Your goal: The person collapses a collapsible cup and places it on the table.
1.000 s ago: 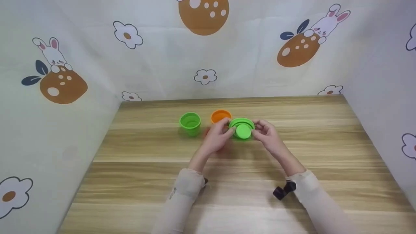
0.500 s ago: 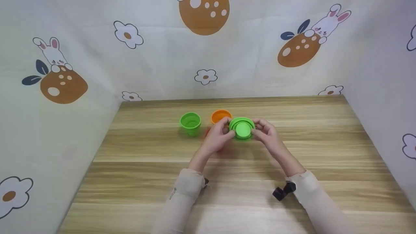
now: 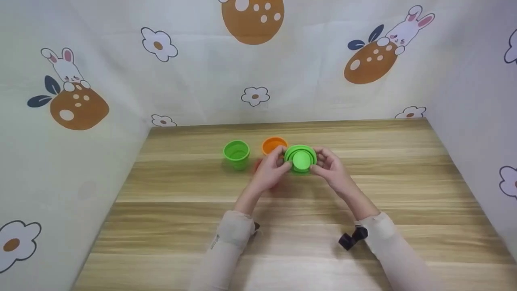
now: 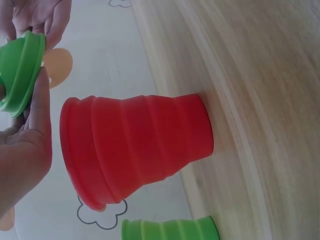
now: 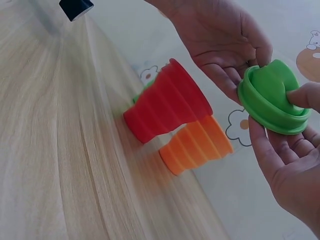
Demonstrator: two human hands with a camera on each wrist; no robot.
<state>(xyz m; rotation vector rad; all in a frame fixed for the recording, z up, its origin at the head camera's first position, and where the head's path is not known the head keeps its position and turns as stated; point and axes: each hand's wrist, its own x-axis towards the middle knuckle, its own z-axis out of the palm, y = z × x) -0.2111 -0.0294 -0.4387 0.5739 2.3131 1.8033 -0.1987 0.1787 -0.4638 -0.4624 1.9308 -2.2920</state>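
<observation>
A green collapsible cup (image 3: 301, 160), folded down into nested rings, is held up above the table between both hands. My left hand (image 3: 270, 167) grips its left rim, thumb at the inner rings. On the opposite side my right hand (image 3: 332, 167) pinches the rim, and in the right wrist view its thumb presses on the cup's stepped wall. A red collapsible cup (image 4: 137, 145) stands extended beside the left hand, mostly hidden under it in the head view. Just behind that hand is an orange cup (image 3: 274, 145).
Another green cup (image 3: 236, 153) stands extended to the left of the orange one. All sit toward the back of the wood-grain table (image 3: 194, 226). A patterned cloth wall (image 3: 202, 72) rises behind, with more cloth at both sides. Black wrist cameras (image 3: 353, 237) hang at the sleeves.
The held green cup has tipped slightly, its inner disc shifting up to sit more centred within the rings. My right thumb has slid slightly lower and inward. The standing cups have not moved.
</observation>
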